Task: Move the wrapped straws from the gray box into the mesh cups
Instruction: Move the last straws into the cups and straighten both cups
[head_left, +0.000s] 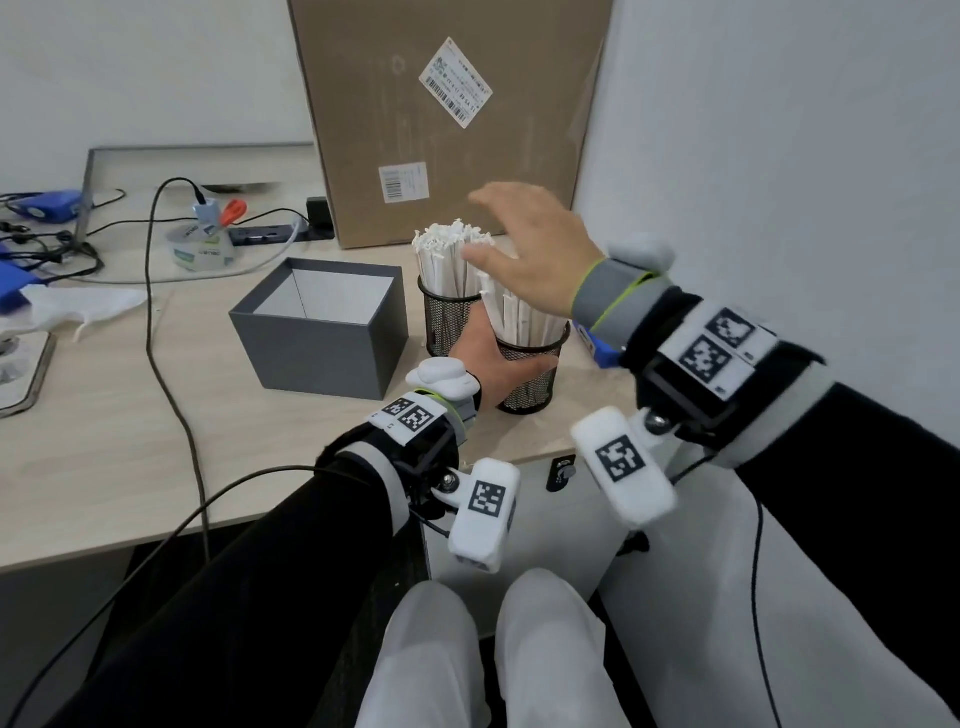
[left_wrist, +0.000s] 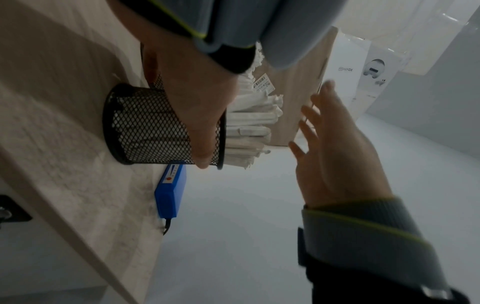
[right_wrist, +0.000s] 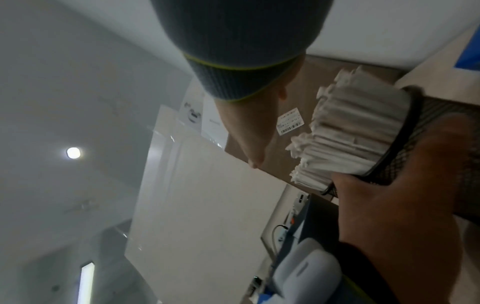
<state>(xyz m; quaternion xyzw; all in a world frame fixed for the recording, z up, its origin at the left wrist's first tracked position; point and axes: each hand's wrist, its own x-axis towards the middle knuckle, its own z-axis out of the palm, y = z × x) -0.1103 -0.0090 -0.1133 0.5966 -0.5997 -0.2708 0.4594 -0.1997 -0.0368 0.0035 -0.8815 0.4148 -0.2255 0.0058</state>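
Two black mesh cups stand right of the gray box (head_left: 317, 338), whose white inside shows no straws. The far cup (head_left: 441, 317) and the near cup (head_left: 535, 379) each hold a bundle of white wrapped straws (head_left: 452, 260). My left hand (head_left: 493, 358) grips the near cup around its side, also seen as the left hand (left_wrist: 189, 115) on the near cup (left_wrist: 145, 125). My right hand (head_left: 519, 239) hovers open and empty, fingers spread, just above the straw tops. The right hand (left_wrist: 332, 148) is apart from the straws (left_wrist: 249, 127).
A tall cardboard box (head_left: 447, 114) stands behind the cups, with a white wall at the right. A blue device (left_wrist: 170, 191) lies by the near cup at the desk edge. Cables, a tape roll (head_left: 200, 249) and a power strip sit at the back left.
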